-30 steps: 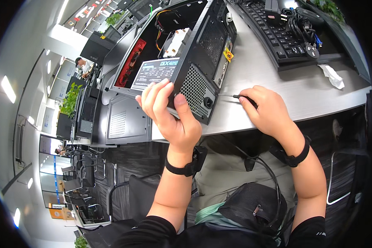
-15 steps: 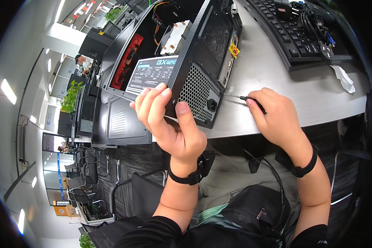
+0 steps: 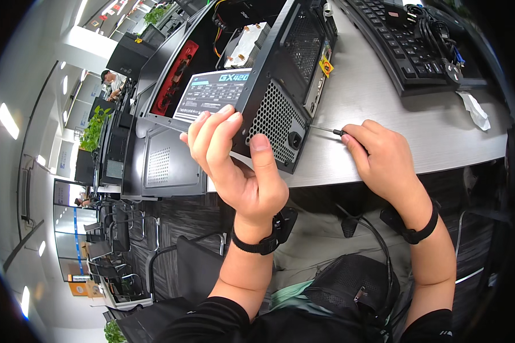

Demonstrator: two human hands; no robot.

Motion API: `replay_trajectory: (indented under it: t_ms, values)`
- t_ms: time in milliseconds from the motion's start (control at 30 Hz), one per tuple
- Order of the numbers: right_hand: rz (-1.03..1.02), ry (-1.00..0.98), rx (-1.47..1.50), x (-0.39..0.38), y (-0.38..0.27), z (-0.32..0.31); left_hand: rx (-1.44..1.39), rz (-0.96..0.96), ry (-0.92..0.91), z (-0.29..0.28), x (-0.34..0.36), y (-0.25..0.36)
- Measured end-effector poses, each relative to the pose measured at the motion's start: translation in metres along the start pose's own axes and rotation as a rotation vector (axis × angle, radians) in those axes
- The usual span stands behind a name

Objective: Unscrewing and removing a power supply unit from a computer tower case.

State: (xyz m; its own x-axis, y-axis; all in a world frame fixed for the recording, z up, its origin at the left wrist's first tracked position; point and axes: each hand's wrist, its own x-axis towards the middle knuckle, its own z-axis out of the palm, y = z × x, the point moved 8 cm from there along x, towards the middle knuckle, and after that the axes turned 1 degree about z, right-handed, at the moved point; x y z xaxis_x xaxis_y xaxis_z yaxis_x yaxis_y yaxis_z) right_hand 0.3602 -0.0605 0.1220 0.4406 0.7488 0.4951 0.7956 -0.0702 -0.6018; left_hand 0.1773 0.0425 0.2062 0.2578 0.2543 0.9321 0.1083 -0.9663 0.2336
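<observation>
A black computer case (image 3: 269, 63) stands on the table with its side open. Inside it a power supply (image 3: 212, 91) with a printed label and a white-topped heatsink (image 3: 247, 46) show. My left hand (image 3: 234, 160) grips the case's near edge, fingers over the label side and thumb against the perforated back panel (image 3: 273, 117). In my right hand (image 3: 380, 151) is a thin screwdriver (image 3: 326, 130), pinched by its dark handle. Its shaft points left, and the tip meets the edge of the back panel near the power socket (image 3: 294, 140). Any screw there is too small to make out.
A black keyboard (image 3: 383, 46) with bundled cables (image 3: 432, 37) on it occupies the table's far right. Beside it lies a crumpled white tissue (image 3: 474, 111). The removed side panel (image 3: 171, 163) rests left of the case. Chairs (image 3: 194, 263) stand at the lower left.
The view has shifted slightly, and the case appears a little turned. My left hand keeps its grip on the case; my right hand still holds the screwdriver at the back panel's edge.
</observation>
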Motion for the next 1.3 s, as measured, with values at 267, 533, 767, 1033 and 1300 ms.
replay_trajectory:
  t_ms: [267, 533, 767, 1033, 1300]
  values:
    - [-0.032, -0.011, -0.041, -0.001, -0.003, 0.002, 0.004, 0.018, 0.001, 0.000, 0.001, 0.001]
    - [-0.072, 0.096, -0.022, -0.002, -0.007, -0.001, -0.026, 0.007, 0.019, 0.001, 0.001, 0.001]
    - [-0.091, 0.038, -0.126, -0.003, -0.007, 0.006, -0.037, -0.003, 0.023, 0.002, 0.000, 0.002]
    - [-0.050, 0.030, -0.026, -0.001, -0.010, 0.004, -0.061, -0.013, 0.039, 0.003, 0.000, 0.001]
    - [-0.064, 0.019, -0.154, -0.004, -0.011, 0.013, -0.047, 0.001, 0.019, 0.003, 0.001, 0.002]
